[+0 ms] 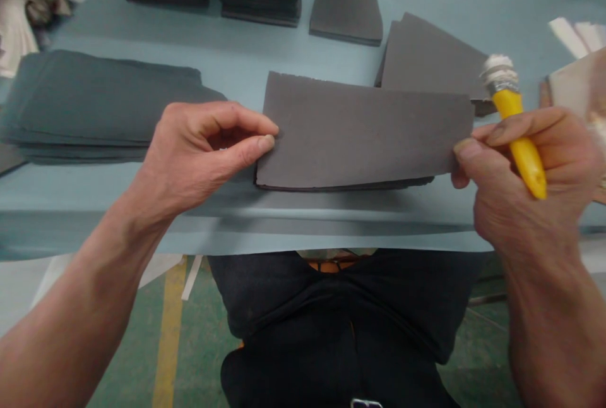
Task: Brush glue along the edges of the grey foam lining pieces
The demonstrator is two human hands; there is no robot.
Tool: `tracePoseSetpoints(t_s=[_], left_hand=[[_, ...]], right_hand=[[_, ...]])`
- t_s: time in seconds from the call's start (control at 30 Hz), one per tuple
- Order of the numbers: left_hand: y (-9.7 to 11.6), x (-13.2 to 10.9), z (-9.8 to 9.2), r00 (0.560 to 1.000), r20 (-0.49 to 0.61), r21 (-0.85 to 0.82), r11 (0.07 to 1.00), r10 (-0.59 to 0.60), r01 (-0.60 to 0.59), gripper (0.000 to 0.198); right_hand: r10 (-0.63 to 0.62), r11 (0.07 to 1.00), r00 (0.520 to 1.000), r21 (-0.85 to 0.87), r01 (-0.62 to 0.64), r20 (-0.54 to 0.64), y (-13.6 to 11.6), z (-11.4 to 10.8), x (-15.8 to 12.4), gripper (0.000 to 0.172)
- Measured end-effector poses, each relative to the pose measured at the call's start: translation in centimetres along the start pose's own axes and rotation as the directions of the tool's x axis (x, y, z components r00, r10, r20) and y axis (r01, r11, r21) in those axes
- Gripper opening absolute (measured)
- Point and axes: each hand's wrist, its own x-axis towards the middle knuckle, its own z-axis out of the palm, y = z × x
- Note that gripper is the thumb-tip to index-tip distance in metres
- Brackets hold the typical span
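Forearms (101, 275) reach over blue-green tabletop (227, 218), grey sheet (369, 130) above dark layers (398, 185) near its front edge, left hand (194, 155) pinching sheet's left edge, right hand (521, 212) pinching its right end plus holding yellow-handled brush (528, 158).

Matt grey sheet (369, 133), glossy brush handle (528, 165)
We are seeing the sheet looking smooth, the handle shining like yellow plastic, its ferrule (502, 83) looking like metal; the green pieces (95, 98) are looking matt and cloth-like.
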Motion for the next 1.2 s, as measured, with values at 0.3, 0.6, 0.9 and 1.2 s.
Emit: tracePoseSetpoints(t_s=[0.3,0.6,0.9,1.2], left_hand=[[-0.5,-0.1,0.2,0.999,0.014,-0.026,0.998,0.052,-0.052,0.011],[-1.1,0.0,0.3,0.993,0.026,0.034,0.993,0.111,-0.112,0.008],[-1.1,0.0,0.5,0.986,0.028,0.063,0.984,0.165,-0.167,0.006],[-1.3,-0.1,0.5,0.979,0.038,0.145,0.968,0.201,-0.205,0.007]], right_hand=[[-0.013,0.999,1.0,0.033,0.013,-0.003,0.8,-0.6,-0.1,0.026],[-0.019,0.998,1.0,0.064,0.019,0.008,1.3,-0.6,0.0,0.031],[-0.043,0.997,0.999,0.057,0.042,0.013,1.4,-0.6,-0.1,0.033],[-0.041,0.997,0.999,0.061,0.041,-0.001,1.4,-0.5,-0.4,0.028]])
